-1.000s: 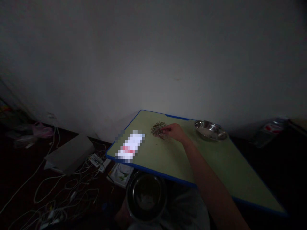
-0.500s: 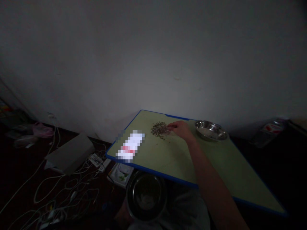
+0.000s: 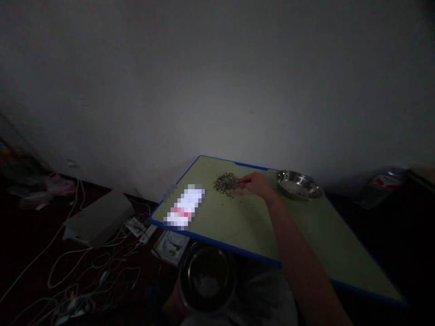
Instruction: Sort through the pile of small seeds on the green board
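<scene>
A loose pile of small mixed dark and pale grains or seeds [image 3: 224, 183] lies on a pale green table [image 3: 251, 226] with a blue rim. At the pile's right edge is my right hand [image 3: 255, 183], palm down, thumb and fingers pinched together at the grains. Whatever sits between its fingertips is too small to make out. Below the table's near edge, my left hand [image 3: 176, 302] grips the left side of a round metal bowl [image 3: 185, 271]. Its fingers are mostly hidden in shadow. The bowl's inside is dark, and its contents are unclear.
A shiny steel bowl [image 3: 298, 185] stands at the table's back right. Left of the pile lies a bright blurred-out phone-like screen [image 3: 185, 207]. Tangled white cables [image 3: 98, 271] and a grey box [image 3: 100, 217] cover the floor at left. A wall [image 3: 217, 90] rises behind.
My right hand stays almost in place at the pile's right edge, with only a small finger shift. A few grains now lie scattered just below its fingertips. The held bowl has not visibly moved.
</scene>
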The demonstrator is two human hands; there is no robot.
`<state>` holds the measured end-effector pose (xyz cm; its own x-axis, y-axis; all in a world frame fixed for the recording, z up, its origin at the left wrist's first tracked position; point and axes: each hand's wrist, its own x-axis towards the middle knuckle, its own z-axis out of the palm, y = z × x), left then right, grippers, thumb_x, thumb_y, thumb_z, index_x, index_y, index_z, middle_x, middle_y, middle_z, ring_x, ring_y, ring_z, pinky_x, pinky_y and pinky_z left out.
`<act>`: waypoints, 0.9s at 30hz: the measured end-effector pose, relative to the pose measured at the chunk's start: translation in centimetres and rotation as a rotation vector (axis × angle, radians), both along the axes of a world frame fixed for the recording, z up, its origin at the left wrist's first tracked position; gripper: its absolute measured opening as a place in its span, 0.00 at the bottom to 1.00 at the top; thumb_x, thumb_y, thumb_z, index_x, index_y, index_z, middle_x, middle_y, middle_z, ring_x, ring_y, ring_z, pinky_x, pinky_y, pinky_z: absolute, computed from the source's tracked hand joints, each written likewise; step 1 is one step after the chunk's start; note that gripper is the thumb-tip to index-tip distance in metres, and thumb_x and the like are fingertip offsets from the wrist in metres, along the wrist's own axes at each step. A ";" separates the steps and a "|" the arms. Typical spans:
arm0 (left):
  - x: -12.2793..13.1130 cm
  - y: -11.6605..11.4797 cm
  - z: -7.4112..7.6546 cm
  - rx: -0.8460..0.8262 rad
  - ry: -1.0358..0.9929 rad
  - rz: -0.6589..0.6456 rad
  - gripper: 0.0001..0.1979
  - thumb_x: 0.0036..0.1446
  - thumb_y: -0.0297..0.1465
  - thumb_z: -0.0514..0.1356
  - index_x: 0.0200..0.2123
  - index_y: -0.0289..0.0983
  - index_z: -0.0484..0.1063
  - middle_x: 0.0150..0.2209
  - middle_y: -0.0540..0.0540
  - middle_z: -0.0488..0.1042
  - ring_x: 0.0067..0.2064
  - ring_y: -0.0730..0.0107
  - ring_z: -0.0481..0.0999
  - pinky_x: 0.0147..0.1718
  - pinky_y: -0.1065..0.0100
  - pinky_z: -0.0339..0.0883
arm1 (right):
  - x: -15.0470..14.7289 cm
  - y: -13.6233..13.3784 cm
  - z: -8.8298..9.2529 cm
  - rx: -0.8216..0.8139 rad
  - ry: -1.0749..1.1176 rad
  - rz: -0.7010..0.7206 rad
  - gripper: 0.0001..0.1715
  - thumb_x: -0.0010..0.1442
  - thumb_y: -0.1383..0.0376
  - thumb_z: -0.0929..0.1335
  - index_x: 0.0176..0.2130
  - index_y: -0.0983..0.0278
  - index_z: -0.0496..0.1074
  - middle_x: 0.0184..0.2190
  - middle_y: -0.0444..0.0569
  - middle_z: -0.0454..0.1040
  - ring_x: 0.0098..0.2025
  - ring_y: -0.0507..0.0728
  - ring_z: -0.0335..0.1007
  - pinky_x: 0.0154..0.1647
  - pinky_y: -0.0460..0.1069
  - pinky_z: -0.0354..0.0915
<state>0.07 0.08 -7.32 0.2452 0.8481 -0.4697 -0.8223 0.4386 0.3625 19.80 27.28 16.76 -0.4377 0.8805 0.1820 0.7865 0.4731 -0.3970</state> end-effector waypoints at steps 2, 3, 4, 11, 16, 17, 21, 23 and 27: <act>0.2 0.0 0.6 -0.025 -0.008 -0.020 0.08 0.37 0.35 0.74 0.24 0.41 0.82 0.26 0.44 0.86 0.66 0.45 0.69 0.71 0.53 0.39 | -0.1 0.0 0.0 0.004 -0.021 0.000 0.14 0.56 0.68 0.70 0.39 0.58 0.85 0.35 0.45 0.85 0.40 0.57 0.80 0.41 0.47 0.69; 0.3 0.1 0.8 -0.032 -0.006 -0.028 0.08 0.39 0.36 0.73 0.25 0.41 0.82 0.27 0.45 0.86 0.65 0.46 0.70 0.71 0.53 0.40 | -0.2 0.0 -0.1 0.004 -0.029 0.001 0.14 0.56 0.68 0.70 0.39 0.57 0.85 0.36 0.45 0.85 0.40 0.57 0.80 0.41 0.47 0.69; 0.3 0.1 0.9 -0.035 0.006 -0.027 0.07 0.40 0.36 0.73 0.25 0.41 0.82 0.27 0.45 0.86 0.65 0.47 0.70 0.71 0.53 0.41 | -0.2 -0.1 -0.1 0.005 -0.035 0.003 0.14 0.56 0.68 0.70 0.40 0.57 0.85 0.36 0.45 0.85 0.40 0.57 0.80 0.41 0.47 0.69; 0.4 0.2 1.1 -0.070 0.063 0.019 0.06 0.38 0.33 0.73 0.22 0.42 0.80 0.26 0.45 0.86 0.68 0.50 0.65 0.71 0.56 0.38 | -0.5 -0.4 -0.1 0.043 -0.052 0.004 0.15 0.58 0.68 0.70 0.42 0.57 0.84 0.38 0.47 0.85 0.43 0.58 0.80 0.43 0.47 0.68; 0.7 0.2 2.7 -0.065 0.027 0.015 0.10 0.30 0.34 0.75 0.19 0.44 0.79 0.24 0.47 0.85 0.69 0.47 0.64 0.71 0.56 0.35 | -0.5 -0.6 0.0 0.075 -0.060 -0.004 0.16 0.60 0.69 0.69 0.43 0.57 0.84 0.40 0.48 0.85 0.44 0.59 0.80 0.45 0.48 0.69; 0.7 0.2 2.8 -0.069 0.036 0.000 0.10 0.30 0.35 0.75 0.19 0.44 0.79 0.23 0.47 0.85 0.67 0.46 0.66 0.71 0.56 0.35 | -0.5 -0.7 0.0 0.086 -0.061 -0.002 0.16 0.60 0.68 0.69 0.43 0.57 0.84 0.41 0.49 0.84 0.45 0.60 0.80 0.45 0.48 0.69; 0.6 0.2 2.4 -0.069 0.054 -0.030 0.13 0.25 0.34 0.77 0.20 0.41 0.81 0.23 0.47 0.85 0.61 0.41 0.75 0.71 0.56 0.37 | -0.4 -0.7 -0.1 0.113 -0.057 -0.004 0.16 0.60 0.68 0.69 0.43 0.57 0.85 0.42 0.49 0.84 0.46 0.61 0.80 0.46 0.48 0.69; 0.5 0.2 1.8 -0.102 0.061 -0.001 0.12 0.26 0.34 0.77 0.20 0.42 0.81 0.24 0.49 0.85 0.58 0.42 0.77 0.71 0.58 0.34 | -0.3 -0.7 -0.1 0.115 -0.048 -0.005 0.16 0.60 0.68 0.69 0.43 0.56 0.85 0.42 0.49 0.84 0.46 0.60 0.80 0.47 0.48 0.69; 0.2 0.1 0.1 -0.059 0.058 0.047 0.09 0.34 0.35 0.75 0.21 0.42 0.80 0.26 0.46 0.86 0.62 0.43 0.73 0.70 0.54 0.40 | -0.3 -0.7 0.1 0.105 -0.069 -0.020 0.16 0.60 0.68 0.69 0.45 0.57 0.84 0.44 0.50 0.84 0.48 0.61 0.79 0.48 0.49 0.69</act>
